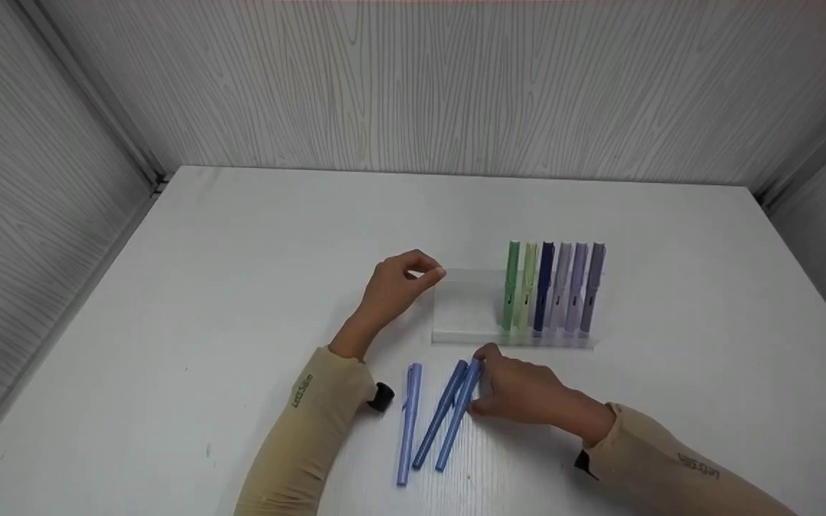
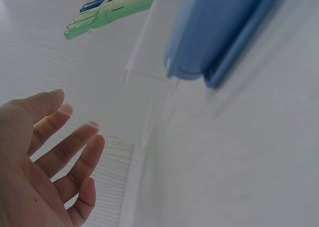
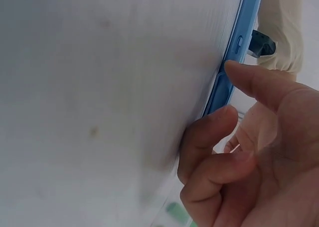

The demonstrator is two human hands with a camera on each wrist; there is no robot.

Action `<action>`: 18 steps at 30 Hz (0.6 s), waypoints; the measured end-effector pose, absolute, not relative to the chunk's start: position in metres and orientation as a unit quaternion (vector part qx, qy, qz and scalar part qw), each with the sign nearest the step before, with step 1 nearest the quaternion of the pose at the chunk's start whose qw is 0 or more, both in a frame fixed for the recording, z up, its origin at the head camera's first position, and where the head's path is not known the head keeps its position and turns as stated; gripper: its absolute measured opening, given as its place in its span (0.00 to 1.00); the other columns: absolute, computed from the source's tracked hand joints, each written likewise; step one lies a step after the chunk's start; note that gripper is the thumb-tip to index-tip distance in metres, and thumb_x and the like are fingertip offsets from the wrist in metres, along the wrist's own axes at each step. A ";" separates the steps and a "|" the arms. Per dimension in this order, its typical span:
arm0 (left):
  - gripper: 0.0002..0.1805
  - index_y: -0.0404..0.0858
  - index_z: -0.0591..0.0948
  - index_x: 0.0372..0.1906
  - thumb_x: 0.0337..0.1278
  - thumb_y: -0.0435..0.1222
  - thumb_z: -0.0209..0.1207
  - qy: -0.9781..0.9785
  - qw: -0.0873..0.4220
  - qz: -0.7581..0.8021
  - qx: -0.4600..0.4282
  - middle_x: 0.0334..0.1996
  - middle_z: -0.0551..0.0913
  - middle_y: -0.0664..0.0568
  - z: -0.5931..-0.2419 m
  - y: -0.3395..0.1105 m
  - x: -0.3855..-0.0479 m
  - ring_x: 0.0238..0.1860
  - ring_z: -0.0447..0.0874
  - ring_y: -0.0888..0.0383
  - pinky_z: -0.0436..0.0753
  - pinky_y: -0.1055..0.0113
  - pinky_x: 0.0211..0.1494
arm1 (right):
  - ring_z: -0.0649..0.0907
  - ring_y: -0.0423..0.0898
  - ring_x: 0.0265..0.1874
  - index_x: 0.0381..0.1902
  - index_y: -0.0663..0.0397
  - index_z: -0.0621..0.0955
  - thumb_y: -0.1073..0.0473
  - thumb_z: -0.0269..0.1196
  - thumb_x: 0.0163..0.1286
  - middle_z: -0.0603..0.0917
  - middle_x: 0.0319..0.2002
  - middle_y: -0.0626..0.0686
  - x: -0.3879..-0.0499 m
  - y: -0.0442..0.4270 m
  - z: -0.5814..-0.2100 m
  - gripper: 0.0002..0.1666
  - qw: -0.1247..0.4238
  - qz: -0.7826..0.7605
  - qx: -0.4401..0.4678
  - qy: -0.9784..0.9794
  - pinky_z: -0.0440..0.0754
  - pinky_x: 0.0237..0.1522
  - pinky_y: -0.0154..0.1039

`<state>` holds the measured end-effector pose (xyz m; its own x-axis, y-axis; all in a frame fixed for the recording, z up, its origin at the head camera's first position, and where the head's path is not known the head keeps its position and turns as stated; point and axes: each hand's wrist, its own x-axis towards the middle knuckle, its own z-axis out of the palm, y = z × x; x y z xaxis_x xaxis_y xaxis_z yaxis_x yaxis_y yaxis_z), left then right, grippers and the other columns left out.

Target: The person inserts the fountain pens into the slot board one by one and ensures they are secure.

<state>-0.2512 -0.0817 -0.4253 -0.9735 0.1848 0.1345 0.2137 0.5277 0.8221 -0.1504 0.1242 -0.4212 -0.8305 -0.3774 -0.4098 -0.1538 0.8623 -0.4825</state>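
A clear acrylic pen stand [image 1: 467,304] is on the white table, with several capped pens upright in its right part. At its upper left corner my left hand [image 1: 393,287] pinches the clear edge between thumb and fingers; in the left wrist view, fingertips [image 2: 92,125] meet the panel edge. In front of the stand my right hand [image 1: 524,387] holds a medium blue pen [image 1: 458,419] by its cap end, thumb and finger against it. Beside that pen lie a darker blue pen [image 1: 439,419] and a periwinkle pen [image 1: 409,426].
In the stand, from left, are a green pen [image 1: 511,283], a yellow-green pen [image 1: 528,283], a navy pen [image 1: 544,283] and several purplish ones. A wood-grain panel [image 1: 413,86] rises behind the white table [image 1: 241,236], with more panels at both sides.
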 end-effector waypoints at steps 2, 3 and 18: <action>0.12 0.45 0.85 0.42 0.62 0.47 0.61 -0.873 0.013 -0.474 -0.113 0.42 0.87 0.53 -0.425 -0.082 -0.251 0.44 0.83 0.56 0.81 0.62 0.48 | 0.66 0.42 0.16 0.62 0.52 0.66 0.50 0.71 0.57 0.69 0.16 0.45 -0.150 0.125 -0.421 0.40 0.250 -0.219 -0.147 0.932 0.59 0.18 0.38; 0.12 0.45 0.85 0.41 0.62 0.47 0.61 -0.873 0.012 -0.475 -0.112 0.42 0.87 0.53 -0.426 -0.082 -0.251 0.44 0.83 0.56 0.81 0.62 0.48 | 0.66 0.42 0.16 0.63 0.53 0.65 0.51 0.71 0.57 0.70 0.16 0.45 -0.150 0.126 -0.422 0.40 0.247 -0.221 -0.150 0.931 0.59 0.18 0.38; 0.12 0.46 0.84 0.42 0.62 0.48 0.61 -0.871 0.003 -0.479 -0.107 0.42 0.87 0.54 -0.425 -0.082 -0.252 0.46 0.82 0.55 0.80 0.61 0.51 | 0.75 0.39 0.19 0.66 0.54 0.58 0.59 0.67 0.60 0.78 0.27 0.46 -0.148 0.141 -0.419 0.42 0.224 -0.298 -0.186 0.909 0.71 0.20 0.36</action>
